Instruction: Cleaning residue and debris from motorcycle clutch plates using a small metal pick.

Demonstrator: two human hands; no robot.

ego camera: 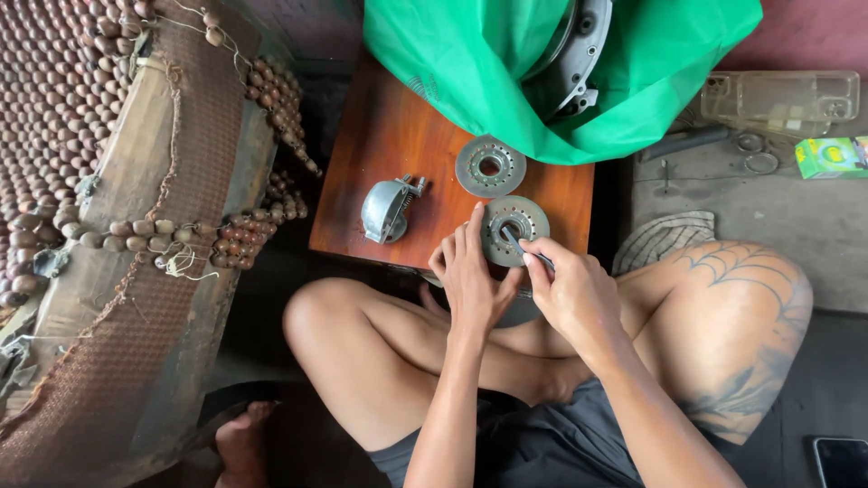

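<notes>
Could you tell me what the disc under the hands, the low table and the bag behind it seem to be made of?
Disc: dull grey metal, probably cast, with drilled holes. Low table: wood, reddish-brown and glossy with visible grain. Bag: thin green plastic, judging by its sheen and creases.

My left hand (pixel 470 276) lies at frame centre, fingers stretched flat toward the top; my right hand (pixel 568 287) beside it is curled in a pinch, both forearms rising from the bottom edge.

Bare arms without sleeves, bare hands (pixel 524 285), dark grey shorts, web-pattern tattoo on one knee and thigh
</notes>
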